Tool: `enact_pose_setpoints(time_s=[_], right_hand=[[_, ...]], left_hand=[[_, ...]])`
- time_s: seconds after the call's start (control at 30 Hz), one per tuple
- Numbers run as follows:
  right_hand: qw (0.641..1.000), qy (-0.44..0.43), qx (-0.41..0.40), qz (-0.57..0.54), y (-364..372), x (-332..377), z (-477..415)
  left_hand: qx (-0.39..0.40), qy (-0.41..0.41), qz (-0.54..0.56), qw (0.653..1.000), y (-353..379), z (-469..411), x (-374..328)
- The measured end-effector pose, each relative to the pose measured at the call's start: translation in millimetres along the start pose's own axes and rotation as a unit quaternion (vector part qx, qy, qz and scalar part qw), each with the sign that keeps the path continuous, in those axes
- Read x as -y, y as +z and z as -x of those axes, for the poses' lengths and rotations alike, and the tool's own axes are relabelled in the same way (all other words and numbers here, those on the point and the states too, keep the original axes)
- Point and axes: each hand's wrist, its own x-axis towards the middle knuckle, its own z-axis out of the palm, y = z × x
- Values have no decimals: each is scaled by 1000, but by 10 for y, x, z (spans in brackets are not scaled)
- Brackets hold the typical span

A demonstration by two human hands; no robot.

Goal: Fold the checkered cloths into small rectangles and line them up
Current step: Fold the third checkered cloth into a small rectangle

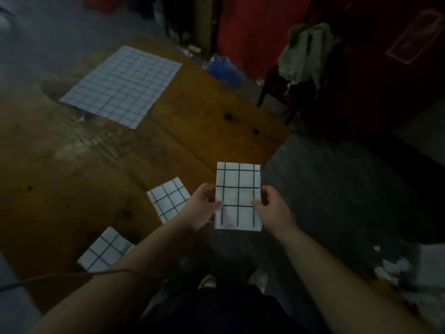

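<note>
Folded checkered cloth (238, 195) stood upright mid-frame | left hand (201, 206), right hand (272, 206) pinched its side edges | folded row (168, 198) lay lower left, nearer left hand

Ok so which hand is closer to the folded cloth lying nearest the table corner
Left. The left hand sits right beside that folded cloth, overlapping its edge in view; the right hand is farther off, across the held cloth.
</note>
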Motion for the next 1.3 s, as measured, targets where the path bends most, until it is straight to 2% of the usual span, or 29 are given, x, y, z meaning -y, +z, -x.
enact_pose_setpoints(time_s=[0.07,0.23,0.5,0.63,0.73,0.87,1.0,1.1,1.3], right_hand=[[999,-2,34,-3,11,25,-344],[990,-18,136,13,61,80,-1189],[954,-21,281,98,219,243,-2298],[941,-16,311,131,362,251,-2542],[936,-20,319,147,438,210,-2609],[932,-15,324,163,445,202,-2654],[923,-46,331,193,385,211,-2648],[915,-73,334,215,311,264,-2596],[885,-172,344,262,253,445,-2274]], left_hand=[[-39,-21,-14,999,-21,-193,9],[-144,-71,75,984,54,-628,-28],[-290,-152,158,931,253,-1219,-81],[-322,-199,184,907,299,-1370,-52],[-322,-221,190,901,309,-1417,-18],[-324,-217,204,898,322,-1419,31],[-320,-208,213,899,346,-1330,17],[-326,-202,173,907,357,-1224,-15],[-355,-189,-42,915,428,-810,-141]])
